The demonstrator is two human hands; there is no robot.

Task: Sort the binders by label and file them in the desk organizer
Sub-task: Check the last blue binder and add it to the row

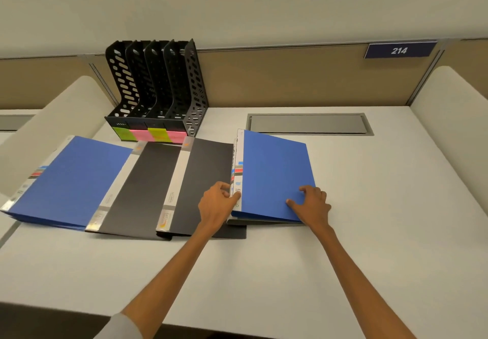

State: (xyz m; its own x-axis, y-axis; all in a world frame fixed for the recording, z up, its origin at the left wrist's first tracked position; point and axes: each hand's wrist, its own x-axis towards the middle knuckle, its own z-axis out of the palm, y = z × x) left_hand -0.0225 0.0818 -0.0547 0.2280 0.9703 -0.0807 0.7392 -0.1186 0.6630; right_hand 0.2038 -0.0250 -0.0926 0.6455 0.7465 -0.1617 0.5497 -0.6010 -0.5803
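A white table (pixel 369 246) seen from above, with four binders lying flat in a row across its middle.

At the left edge lies the left blue binder (pixel 76 177), spine on its left. Its long axis runs from the near edge towards the far edge, with the far end leaning right. Overlapping its right side is the first black binder (pixel 148 182), lying the same way.

Behind these, at the table's far edge, stands a black desk organizer (pixel 158 87). It has four upright slots whose open fronts face the near edge. Coloured sticky notes (pixel 148 135) in green, pink, yellow-green and pink line its front lip.

The second black binder (pixel 208 164) overlaps the first, also leaning right.

The left hand (pixel 217 204) curls its fingers and thumb round the near end of the spine of the right blue binder (pixel 272 169). This binder lies near the table's middle, spine on its left, long axis pointing almost straight at the far edge. The right hand (pixel 313 202) rests bent fingertips on its cover by the near right corner, gripping nothing.

Beyond lies a grey cable flap (pixel 309 124). A sign reading 214 (pixel 400 50) is far right.
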